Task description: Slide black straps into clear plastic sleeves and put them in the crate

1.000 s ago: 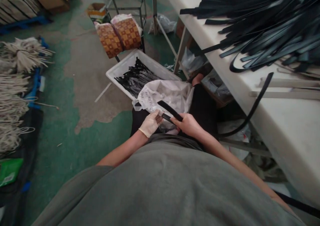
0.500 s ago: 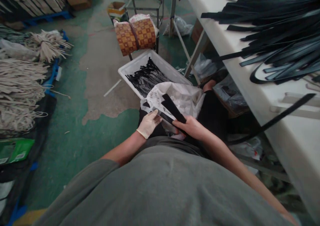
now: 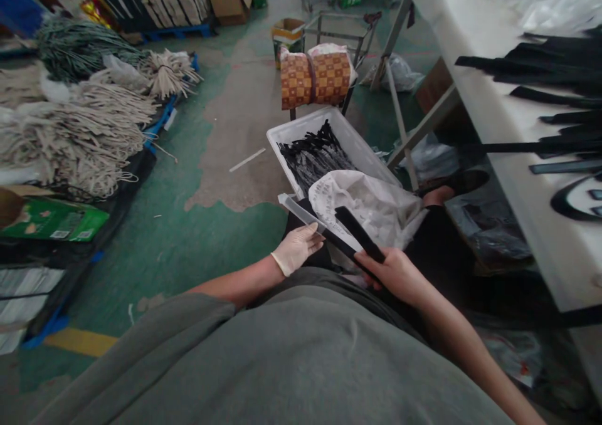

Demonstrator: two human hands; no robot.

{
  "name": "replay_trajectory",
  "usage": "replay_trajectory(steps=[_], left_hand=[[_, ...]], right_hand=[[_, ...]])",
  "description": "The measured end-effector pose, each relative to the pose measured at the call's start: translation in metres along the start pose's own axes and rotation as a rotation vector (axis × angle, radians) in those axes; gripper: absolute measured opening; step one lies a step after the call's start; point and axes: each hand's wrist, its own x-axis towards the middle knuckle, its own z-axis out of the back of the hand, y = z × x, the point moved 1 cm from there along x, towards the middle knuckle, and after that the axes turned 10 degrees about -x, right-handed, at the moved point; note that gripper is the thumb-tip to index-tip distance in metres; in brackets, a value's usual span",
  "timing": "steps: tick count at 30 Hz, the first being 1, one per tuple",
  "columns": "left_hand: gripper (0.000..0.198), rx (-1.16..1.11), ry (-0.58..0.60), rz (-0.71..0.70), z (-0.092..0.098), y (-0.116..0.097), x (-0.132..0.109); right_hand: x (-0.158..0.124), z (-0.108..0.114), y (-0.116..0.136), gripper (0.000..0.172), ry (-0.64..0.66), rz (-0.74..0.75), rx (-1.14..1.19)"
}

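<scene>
My left hand [image 3: 296, 249], in a pale glove, pinches a narrow clear plastic sleeve [image 3: 300, 210] over my lap. Part of a black strip shows at this sleeve and runs toward my right hand [image 3: 397, 271]. That hand is bare and closed around black strips [image 3: 358, 232], whose flat end sticks up toward the far left. How many strips it grips is hard to tell. Just beyond my hands, a white plastic bag [image 3: 371, 196] with printing lies over my lap and the near side of a white bin [image 3: 277, 144]. Short black strips [image 3: 315, 155] fill the bin.
On the right, a white table [image 3: 498, 118] bears long black straps [image 3: 559, 68], some overhanging its edge. A checked roll [image 3: 317, 77] rests on a metal frame behind the bin. Bundles of beige cord [image 3: 89, 130] lie on pallets at left. A cardboard box [image 3: 230, 4] stands farther back.
The view has shifted, so the surroundings sit farther right. More of the clear sleeve now extends beyond my left fingers. My right hand keeps its grip on the black strips.
</scene>
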Motion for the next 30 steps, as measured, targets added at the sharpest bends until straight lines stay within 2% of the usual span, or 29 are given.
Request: replay_trajectory(steps=[2,4,9,11,14,16,20,25,27,30], left_hand=[[0.029,0.027,0.069,0.067,-0.004,0.009,-0.001],[0.032,0.022,0.113,0.076,-0.009,0.014,0.0],[0.026,-0.051,0.011,-0.062,-0.008,-0.002,0.005],[0.026,-0.034,0.025,-0.012,-0.008,0.0,0.004],[0.029,-0.001,0.107,0.097,-0.012,0.015,0.002],[0.028,-0.004,0.109,0.086,-0.014,0.021,0.003],[0.02,-0.019,0.022,0.02,-0.014,0.016,0.007],[0.025,0.057,0.103,0.148,-0.018,0.026,0.003],[0.026,0.053,0.109,0.081,-0.019,0.022,0.003],[0.023,0.033,0.03,-0.082,-0.016,0.009,0.005]], right_hand=[[0.003,-0.002,0.002,0.033,-0.032,-0.006,0.017],[0.005,-0.003,0.004,0.033,-0.045,-0.004,0.05],[-0.004,0.002,0.003,0.039,-0.007,0.01,-0.009],[-0.005,0.0,0.004,0.038,-0.034,0.011,-0.042],[-0.003,-0.003,0.005,0.034,-0.109,0.008,-0.038],[-0.005,-0.001,0.003,0.035,-0.101,0.011,-0.04],[-0.012,0.002,-0.006,0.038,-0.039,0.023,-0.098],[-0.005,-0.002,-0.003,0.033,-0.131,0.016,-0.11],[-0.006,-0.002,-0.002,0.034,-0.131,0.029,-0.067],[-0.01,-0.003,-0.006,0.035,-0.072,0.057,-0.021]])
